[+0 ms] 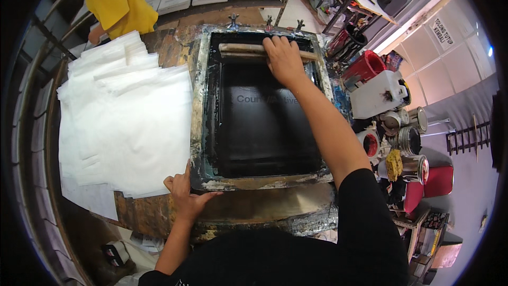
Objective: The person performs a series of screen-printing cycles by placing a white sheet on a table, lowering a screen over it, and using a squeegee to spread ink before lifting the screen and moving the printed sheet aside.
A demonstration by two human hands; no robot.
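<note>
A screen-printing frame (264, 182) with a dark mesh (267, 140) lies before me on a stained work table (153, 206). Faint lettering shows in the mesh. At its far end rests a squeegee (241, 48) with a long wooden handle, lying crosswise. My right hand (286, 62) is closed over this handle, right of its middle. My left hand (186, 196) is at the frame's near left corner, index finger and thumb stretched apart, holding nothing. Whether its fingertips press on the frame is hard to tell. What lies under the frame is hidden.
Stacked white sheets (127, 122) cover the table's left side. Metal clamps (233, 20) line the frame's far edge. On the right crowd a red bucket (370, 63), a white jerrycan (378, 95) and several paint cans (415, 169). A person in a yellow shirt (114, 0) stands far left.
</note>
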